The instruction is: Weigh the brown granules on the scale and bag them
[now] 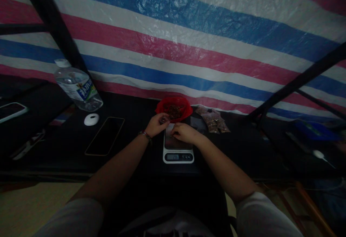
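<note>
A white kitchen scale (178,159) with a metal plate and a lit display stands in front of me on the dark table. Over its plate is my right hand (184,133), fingers curled together and pointing down; anything inside them is too small to make out. My left hand (157,125) is closed at the scale's far left corner, by the near rim of a red plastic bag (186,113). Something small and shiny shows at its fingertips, but I cannot tell what. Inside the red bag lie many small brown pieces (174,111).
Right of the scale lie several filled clear packets (214,122) and a flat clear plastic bag (198,123). At left are a phone (105,136), a white rounded object (91,119) and a large plastic bottle (78,87). A striped plastic sheet (173,57) hangs behind, between dark metal bars.
</note>
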### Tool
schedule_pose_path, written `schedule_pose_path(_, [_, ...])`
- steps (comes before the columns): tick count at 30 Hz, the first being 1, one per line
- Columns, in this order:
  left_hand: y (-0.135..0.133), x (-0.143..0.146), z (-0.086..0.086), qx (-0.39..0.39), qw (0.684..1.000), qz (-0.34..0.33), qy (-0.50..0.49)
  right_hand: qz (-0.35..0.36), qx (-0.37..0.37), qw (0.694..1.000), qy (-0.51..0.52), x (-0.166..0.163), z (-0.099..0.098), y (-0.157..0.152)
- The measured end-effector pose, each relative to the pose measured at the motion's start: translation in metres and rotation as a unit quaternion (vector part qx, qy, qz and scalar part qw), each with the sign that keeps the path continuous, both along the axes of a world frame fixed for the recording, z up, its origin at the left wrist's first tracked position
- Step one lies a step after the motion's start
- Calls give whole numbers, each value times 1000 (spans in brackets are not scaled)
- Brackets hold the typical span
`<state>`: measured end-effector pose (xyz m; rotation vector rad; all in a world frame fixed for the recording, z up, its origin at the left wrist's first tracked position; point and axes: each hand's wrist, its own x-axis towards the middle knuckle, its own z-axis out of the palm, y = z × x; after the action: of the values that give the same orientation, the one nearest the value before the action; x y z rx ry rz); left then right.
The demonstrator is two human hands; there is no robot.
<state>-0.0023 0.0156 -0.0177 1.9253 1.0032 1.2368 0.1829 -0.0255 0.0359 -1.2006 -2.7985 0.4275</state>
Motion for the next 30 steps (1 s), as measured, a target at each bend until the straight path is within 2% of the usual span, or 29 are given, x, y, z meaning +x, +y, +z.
schedule_pose_path(7, [-3, 0, 7, -13, 1000, -21, -5, -4, 3, 1000, -16, 2, 4, 7])
schedule_pose_path(13, [-5, -1, 8, 0, 999, -42, 17, -35, 50, 994, 86, 12, 29, 13])
schedule_pose_path(17, [-9, -3, 11, 34, 996, -59, 54, -32, 49, 989, 136, 0, 40, 19])
schedule_pose_path(22, [-11, -3, 15, 56, 993, -56, 91, -9, 53, 993, 110, -25, 40, 21])
schedule_pose_path(26, [-10, -2, 13, 52, 994, -49, 85, 17, 38, 992, 123, -32, 39, 20])
schedule_pose_path(30, [-9, -2, 12, 43, 995, -56, 76, -33, 46, 982, 181, -16, 41, 18])
